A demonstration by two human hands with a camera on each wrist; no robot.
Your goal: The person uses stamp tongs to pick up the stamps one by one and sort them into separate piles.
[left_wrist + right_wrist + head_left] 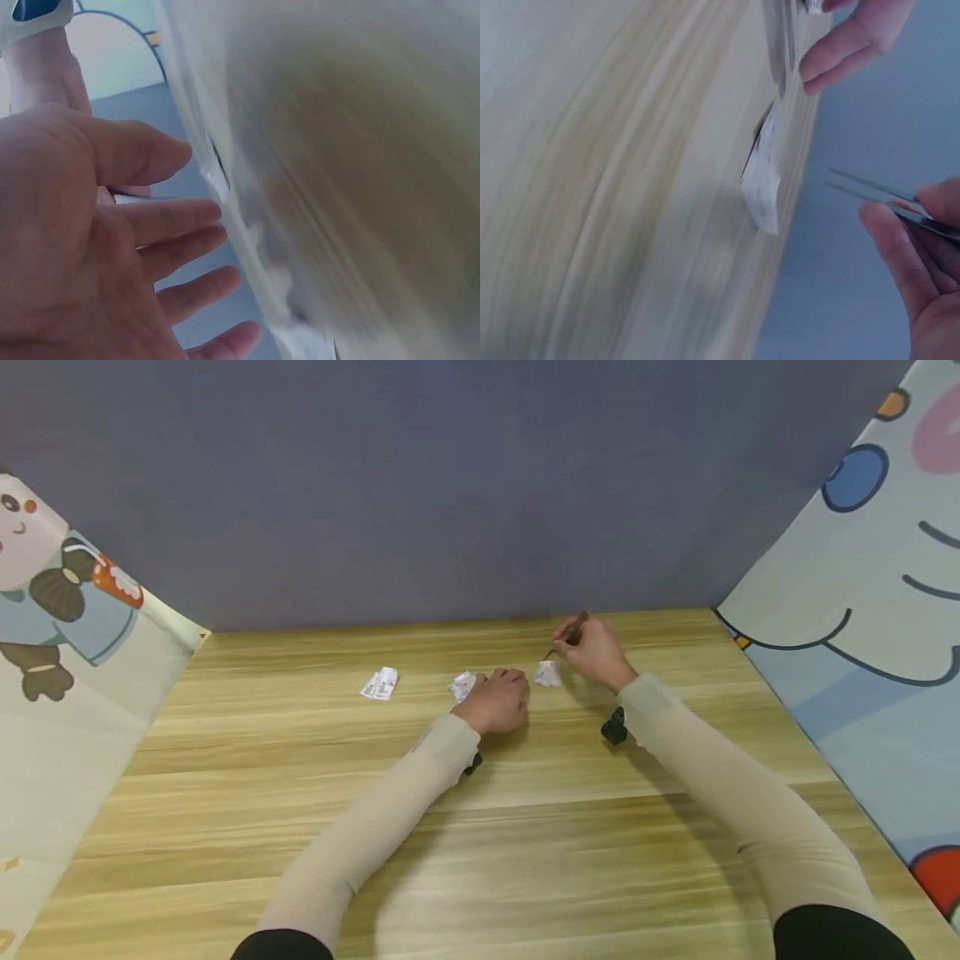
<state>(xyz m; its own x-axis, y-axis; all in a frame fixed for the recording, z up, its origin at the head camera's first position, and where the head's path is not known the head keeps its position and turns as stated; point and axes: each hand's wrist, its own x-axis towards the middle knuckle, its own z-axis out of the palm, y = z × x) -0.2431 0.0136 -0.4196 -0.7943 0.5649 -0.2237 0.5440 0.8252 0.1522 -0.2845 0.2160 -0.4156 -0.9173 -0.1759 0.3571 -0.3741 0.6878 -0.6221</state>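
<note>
My right hand (592, 652) pinches a pair of slim metal tweezers (577, 623) between thumb and fingers. In the right wrist view the two tips of the tweezers (922, 219) stand apart with nothing between them. They point toward a small crumpled white paper piece (547, 673) with faint print, seen edge-on as paper (761, 191) on the table. My left hand (498, 702) hovers palm down between that piece and a second white paper (461, 685), which it partly hides. In the left wrist view the left hand (60, 240) has its fingers extended and holds nothing.
Farther left lies another white printed paper (380, 683) on the wood-grain table (262, 777). A dark blue-grey panel (450, 493) rises behind the far edge. Cartoon-printed panels (862, 585) stand at both sides. A small black device (615, 727) is at the right wrist.
</note>
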